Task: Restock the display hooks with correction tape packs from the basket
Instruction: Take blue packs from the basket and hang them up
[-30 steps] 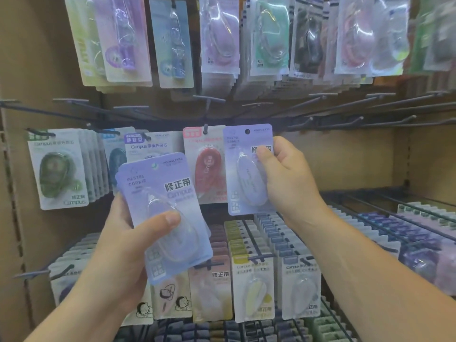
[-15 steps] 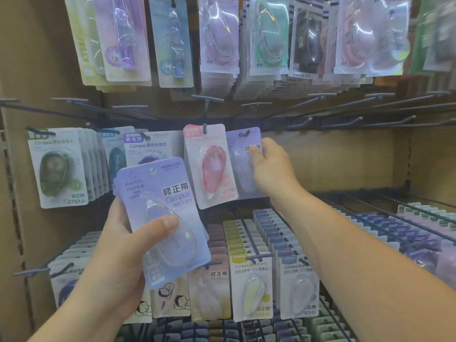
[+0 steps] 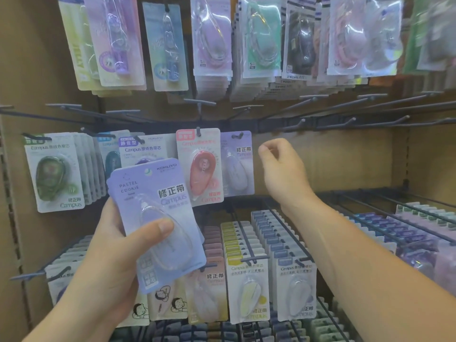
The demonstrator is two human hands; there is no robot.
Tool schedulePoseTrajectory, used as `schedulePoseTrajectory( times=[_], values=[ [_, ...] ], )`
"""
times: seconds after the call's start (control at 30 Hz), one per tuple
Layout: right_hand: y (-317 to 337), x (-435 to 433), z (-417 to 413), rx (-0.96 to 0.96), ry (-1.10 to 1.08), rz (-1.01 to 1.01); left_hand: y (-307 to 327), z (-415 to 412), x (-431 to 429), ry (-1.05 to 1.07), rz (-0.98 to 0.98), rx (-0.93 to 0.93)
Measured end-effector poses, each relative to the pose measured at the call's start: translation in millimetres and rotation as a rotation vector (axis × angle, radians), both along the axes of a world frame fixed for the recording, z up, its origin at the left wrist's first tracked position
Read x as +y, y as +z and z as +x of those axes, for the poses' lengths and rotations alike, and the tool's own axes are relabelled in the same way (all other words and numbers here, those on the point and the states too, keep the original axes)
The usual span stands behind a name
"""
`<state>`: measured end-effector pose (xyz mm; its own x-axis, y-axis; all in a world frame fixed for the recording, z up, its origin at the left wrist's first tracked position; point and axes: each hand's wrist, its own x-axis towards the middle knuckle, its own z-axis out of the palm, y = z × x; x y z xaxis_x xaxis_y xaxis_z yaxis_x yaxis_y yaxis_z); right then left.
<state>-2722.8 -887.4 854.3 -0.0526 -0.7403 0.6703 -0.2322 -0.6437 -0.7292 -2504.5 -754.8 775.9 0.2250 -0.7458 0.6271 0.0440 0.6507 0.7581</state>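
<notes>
One purple pack (image 3: 238, 166) hangs on its hook (image 3: 237, 137); right hand (image 3: 281, 169) beside it, empty, fingers loosely curled. Left hand (image 3: 111, 262) grips the stack (image 3: 158, 213). Bare hooks (image 3: 362, 122) rightward: plenty left, I judge.

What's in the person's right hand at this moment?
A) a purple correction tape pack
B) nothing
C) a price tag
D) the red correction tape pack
B: the right hand is loosely curled and empty, beside the hanging purple correction tape pack; only the left hand grips a Pastel Cookie pack.
</notes>
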Motion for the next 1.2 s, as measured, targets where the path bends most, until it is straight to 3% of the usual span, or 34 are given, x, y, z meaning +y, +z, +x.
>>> schedulePoseTrajectory(
  times=[0.13, 0.27, 0.33, 0.47, 0.63, 0.8, 0.87, 1.07, 1.2],
  values=[
    [-19, 43, -11, -0.002, 0.243, -0.028, 0, -10, -2, -0.051, 0.001, 0.021],
    [-44, 82, -7, 0.238, 0.484, 0.026, 2, -30, -4, -0.122, -0.009, -0.029],
    [-51, 91, -2, 0.306, 0.474, 0.023, 2, -39, -4, -0.119, -0.001, 0.002],
    [-53, 97, 0, 0.197, 0.542, 0.031, -1, -44, -2, -0.096, 0.016, 0.053],
    [-50, 98, 2, 0.207, 0.596, 0.028, 1, -41, 3, -0.039, 0.005, 0.062],
    [-11, 73, 0, -0.188, 0.529, 0.073, 22, -35, -2, 0.027, -0.002, 0.029],
    [10, 63, -5, -0.251, 0.512, 0.059, 30, -33, -6, 0.034, 0.006, 0.016],
    [49, 37, -11, -0.159, 0.589, 0.163, 40, -36, -13, 0.063, 0.006, 0.015],
    [54, 26, -13, 0.042, 0.459, -0.107, 37, -35, -14, 0.073, 0.007, 0.007]
  ],
)
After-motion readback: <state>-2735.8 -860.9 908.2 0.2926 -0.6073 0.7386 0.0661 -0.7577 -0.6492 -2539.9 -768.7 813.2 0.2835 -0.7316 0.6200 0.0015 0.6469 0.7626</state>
